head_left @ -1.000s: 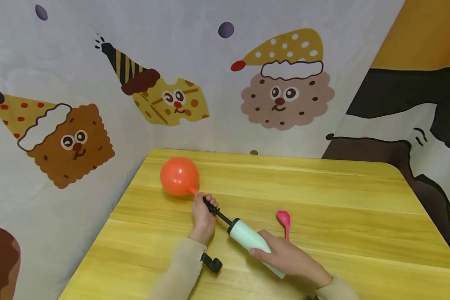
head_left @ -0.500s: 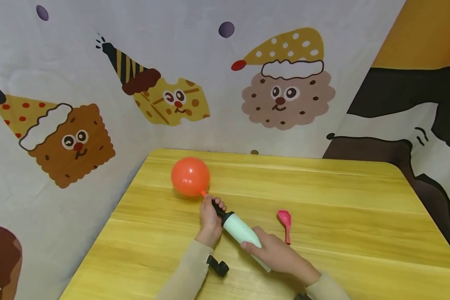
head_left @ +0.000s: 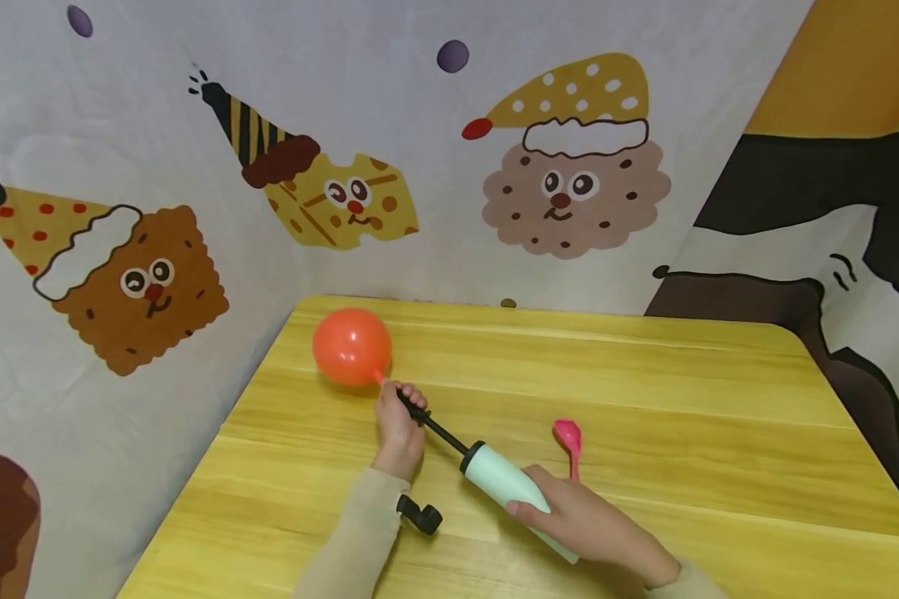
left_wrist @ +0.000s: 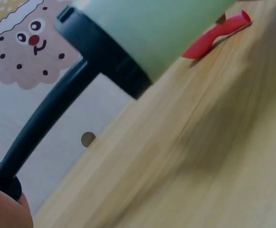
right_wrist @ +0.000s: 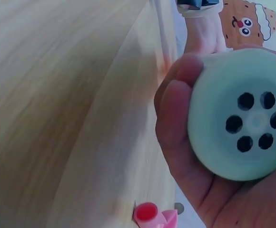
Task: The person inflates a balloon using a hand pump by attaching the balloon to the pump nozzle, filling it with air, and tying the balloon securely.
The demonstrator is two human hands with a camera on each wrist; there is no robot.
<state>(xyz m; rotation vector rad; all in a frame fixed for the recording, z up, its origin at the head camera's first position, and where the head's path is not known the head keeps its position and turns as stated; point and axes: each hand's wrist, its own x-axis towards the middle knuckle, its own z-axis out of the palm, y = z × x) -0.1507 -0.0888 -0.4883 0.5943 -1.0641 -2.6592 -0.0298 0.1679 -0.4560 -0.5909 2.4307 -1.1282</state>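
Note:
An inflated orange-red balloon (head_left: 352,347) sits at the black nozzle end of a hand pump. My left hand (head_left: 399,424) grips that black end together with the balloon's neck. The pump's mint-green barrel (head_left: 505,480) is in my right hand (head_left: 580,516), its fingers and thumb curled round it. A length of black rod shows between the hands, in the left wrist view too, where the barrel's black collar (left_wrist: 102,52) is close. In the right wrist view the barrel's round end (right_wrist: 242,114) shows several holes.
A limp pink balloon (head_left: 568,437) lies on the wooden table (head_left: 682,399), just beyond my right hand. A black wrist mount (head_left: 419,516) sticks out from the left sleeve. Behind the table hangs a cloth (head_left: 434,274) printed with cartoon food.
Half a second ago the barrel was pushed up against the black end. Now they are apart again: the left hand and balloon have moved left, the right hand and barrel right and nearer.

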